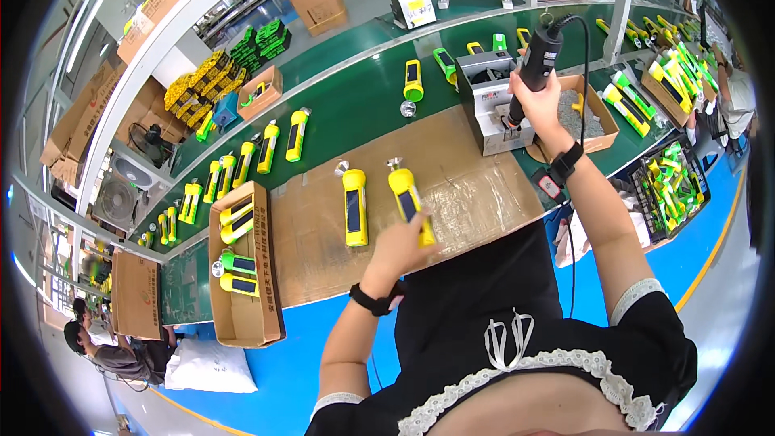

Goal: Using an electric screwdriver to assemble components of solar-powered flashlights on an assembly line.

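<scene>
carton keeps torches together | yellow torch on cardboard, probably cushioned | left hand blurred, half-curled over end of second torch, can't tell if gripping | right hand closed round upright screwdriver, presumably aiming it at grey machine

2 flashlights on cardbd mat, box w/ more to L, machine back R.

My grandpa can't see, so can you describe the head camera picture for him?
A person's right hand grips a black corded tool, its tip beside a silver metal box. The blurred left hand is at the lower end of a yellow flashlight on brown cardboard. Left of it are another yellow flashlight and an open carton holding more.
</scene>
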`<action>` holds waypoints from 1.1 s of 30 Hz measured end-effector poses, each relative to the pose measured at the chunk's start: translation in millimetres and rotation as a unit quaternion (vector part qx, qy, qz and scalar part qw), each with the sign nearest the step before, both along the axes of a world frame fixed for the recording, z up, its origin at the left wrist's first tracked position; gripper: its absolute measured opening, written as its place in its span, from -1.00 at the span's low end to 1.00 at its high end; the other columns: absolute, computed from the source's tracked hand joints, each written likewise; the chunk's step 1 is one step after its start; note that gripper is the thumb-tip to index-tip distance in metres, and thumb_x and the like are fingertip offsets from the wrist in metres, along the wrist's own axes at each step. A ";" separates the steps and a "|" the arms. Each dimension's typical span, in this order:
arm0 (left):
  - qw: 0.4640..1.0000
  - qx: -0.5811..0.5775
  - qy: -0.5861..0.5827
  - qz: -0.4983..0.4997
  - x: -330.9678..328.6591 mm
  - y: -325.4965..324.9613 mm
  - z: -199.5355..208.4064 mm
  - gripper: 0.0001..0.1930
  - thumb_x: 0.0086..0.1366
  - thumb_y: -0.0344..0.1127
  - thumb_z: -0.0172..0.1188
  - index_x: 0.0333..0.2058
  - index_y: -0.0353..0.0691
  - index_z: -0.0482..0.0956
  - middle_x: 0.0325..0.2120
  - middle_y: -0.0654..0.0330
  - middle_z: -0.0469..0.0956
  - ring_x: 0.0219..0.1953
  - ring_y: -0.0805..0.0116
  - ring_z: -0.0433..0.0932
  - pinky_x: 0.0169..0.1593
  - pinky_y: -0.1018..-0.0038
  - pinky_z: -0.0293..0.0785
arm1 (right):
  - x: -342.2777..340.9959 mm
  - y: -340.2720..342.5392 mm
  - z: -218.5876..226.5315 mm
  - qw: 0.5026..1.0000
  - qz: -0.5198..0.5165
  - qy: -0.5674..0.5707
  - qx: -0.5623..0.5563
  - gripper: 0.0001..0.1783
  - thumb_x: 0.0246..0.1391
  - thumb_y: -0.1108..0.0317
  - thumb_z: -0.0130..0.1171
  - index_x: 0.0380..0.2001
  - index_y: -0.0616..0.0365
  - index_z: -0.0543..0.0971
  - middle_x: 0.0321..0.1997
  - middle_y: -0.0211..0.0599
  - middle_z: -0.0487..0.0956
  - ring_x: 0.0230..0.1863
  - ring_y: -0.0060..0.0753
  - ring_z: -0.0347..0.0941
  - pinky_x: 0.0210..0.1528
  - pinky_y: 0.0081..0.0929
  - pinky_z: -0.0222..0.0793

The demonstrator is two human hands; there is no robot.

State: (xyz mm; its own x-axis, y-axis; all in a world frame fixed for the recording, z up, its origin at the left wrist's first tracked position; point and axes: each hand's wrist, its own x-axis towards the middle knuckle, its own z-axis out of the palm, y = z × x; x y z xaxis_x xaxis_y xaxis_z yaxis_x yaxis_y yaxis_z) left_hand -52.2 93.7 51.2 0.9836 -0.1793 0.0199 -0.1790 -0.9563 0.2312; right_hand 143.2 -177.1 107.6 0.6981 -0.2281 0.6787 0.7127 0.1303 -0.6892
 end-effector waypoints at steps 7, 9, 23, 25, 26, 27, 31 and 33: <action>0.980 -0.084 -0.044 -0.173 16.0 -37.6 -15.3 -0.41 -0.22 -0.22 0.42 -0.11 -0.12 0.47 -0.47 0.06 0.45 -0.35 0.03 0.48 -0.25 0.24 0.38 | 6.6 -4.8 13.8 0.995 0.024 0.060 -0.069 -0.56 -0.07 0.58 0.12 -0.04 0.29 0.38 -0.56 -0.38 0.45 -0.58 -0.56 0.41 -0.46 -0.58 0.36; 0.966 -0.090 -0.175 -0.170 20.3 -53.5 -10.4 -0.44 -0.21 -0.18 0.41 -0.15 -0.10 0.49 -0.40 0.09 0.38 -0.23 0.08 0.41 -0.13 0.23 0.31 | -0.5 -4.2 19.7 0.993 0.031 0.071 -0.088 -0.57 -0.07 0.55 0.12 -0.05 0.30 0.38 -0.57 -0.37 0.44 -0.59 -0.54 0.40 -0.47 -0.58 0.35; 0.961 -0.093 -0.260 0.004 51.6 -98.1 -69.0 -0.49 -0.10 0.01 0.30 -0.31 -0.27 0.42 -0.44 0.12 0.40 -0.32 0.16 0.39 -0.16 0.31 0.27 | -125.9 12.6 -13.1 0.977 0.214 0.000 0.009 -0.46 0.04 0.49 0.11 0.06 0.28 0.15 -0.50 -0.25 0.38 -0.50 -0.39 0.39 -0.38 -0.41 0.37; 0.957 -0.087 -0.277 0.000 52.1 -98.6 -66.1 -0.50 -0.11 0.00 0.31 -0.32 -0.27 0.42 -0.45 0.13 0.39 -0.33 0.16 0.39 -0.16 0.31 0.27 | -124.1 12.9 -21.1 0.977 0.214 -0.003 0.009 -0.47 0.05 0.50 0.09 0.07 0.27 0.14 -0.48 -0.24 0.39 -0.49 -0.39 0.39 -0.36 -0.39 0.38; 0.955 -0.087 -0.284 -0.001 52.3 -99.2 -68.8 -0.52 -0.11 -0.02 0.32 -0.34 -0.27 0.42 -0.46 0.13 0.38 -0.34 0.17 0.39 -0.17 0.30 0.27 | -123.5 12.6 -24.2 0.977 0.213 -0.012 0.014 -0.47 0.06 0.51 0.07 0.07 0.26 0.13 -0.47 -0.24 0.39 -0.48 -0.38 0.39 -0.35 -0.38 0.38; 0.955 -0.088 -0.282 0.002 52.4 -99.5 -69.9 -0.52 -0.11 -0.02 0.32 -0.34 -0.27 0.42 -0.46 0.13 0.38 -0.34 0.17 0.39 -0.17 0.30 0.27 | -123.3 12.8 -26.1 0.977 0.215 -0.009 0.013 -0.47 0.06 0.51 0.07 0.07 0.26 0.13 -0.47 -0.24 0.39 -0.48 -0.38 0.39 -0.35 -0.38 0.38; 0.955 -0.097 -0.280 0.006 51.4 -101.2 -69.7 -0.50 -0.13 -0.02 0.33 -0.33 -0.28 0.43 -0.44 0.12 0.39 -0.33 0.17 0.39 -0.17 0.31 0.27 | -121.9 13.3 -32.9 0.980 0.197 0.006 -0.002 -0.49 0.07 0.52 0.06 0.07 0.27 0.13 -0.47 -0.23 0.39 -0.49 -0.38 0.38 -0.35 -0.37 0.38; 0.956 -0.094 -0.277 0.008 50.9 -102.0 -69.4 -0.50 -0.14 -0.02 0.33 -0.32 -0.28 0.43 -0.43 0.11 0.39 -0.32 0.17 0.38 -0.16 0.32 0.27 | -121.3 13.6 -34.9 0.981 0.192 0.006 -0.007 -0.49 0.07 0.52 0.06 0.07 0.27 0.13 -0.47 -0.23 0.39 -0.49 -0.37 0.38 -0.35 -0.37 0.38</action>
State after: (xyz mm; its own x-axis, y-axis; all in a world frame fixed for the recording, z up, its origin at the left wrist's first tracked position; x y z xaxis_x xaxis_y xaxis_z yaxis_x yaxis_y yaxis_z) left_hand -1.4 -8.3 -18.2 0.8155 -0.1059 0.5690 -0.3091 -0.9109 0.2734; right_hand 21.9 -163.5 72.7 0.7386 0.0623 0.6713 0.6049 0.3784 -0.7006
